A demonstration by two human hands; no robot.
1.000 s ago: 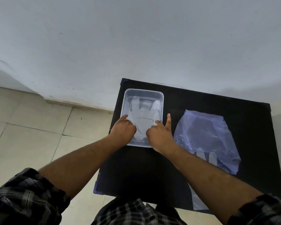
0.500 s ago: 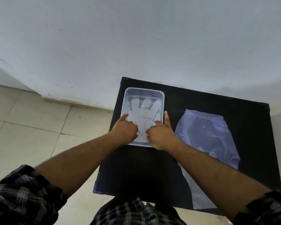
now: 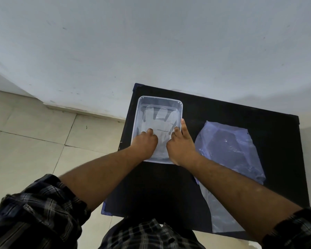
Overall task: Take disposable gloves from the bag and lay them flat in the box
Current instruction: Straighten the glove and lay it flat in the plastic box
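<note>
A clear plastic box [image 3: 135,121] stands at the far left of the black table [image 3: 269,121]. A see-through disposable glove [image 3: 161,121] lies spread inside it, fingers pointing away from me. My left hand [image 3: 144,143] is curled over the glove's near left part. My right hand [image 3: 180,149] grips its near right part, with the forefinger stretched along the box's right rim. The near end of the glove is hidden under both hands. The bluish plastic bag [image 3: 228,146] lies flat to the right of the box, with pale gloves faintly showing inside.
The table's far edge stands against a white wall [image 3: 151,42]. Tiled floor [image 3: 25,137] lies to the left, below the table's left edge. My right forearm crosses over the near part of the bag.
The glove was bunched in the box a second ago and now lies spread out. Both hands stayed at its near end, shifting slightly deeper into the box.
</note>
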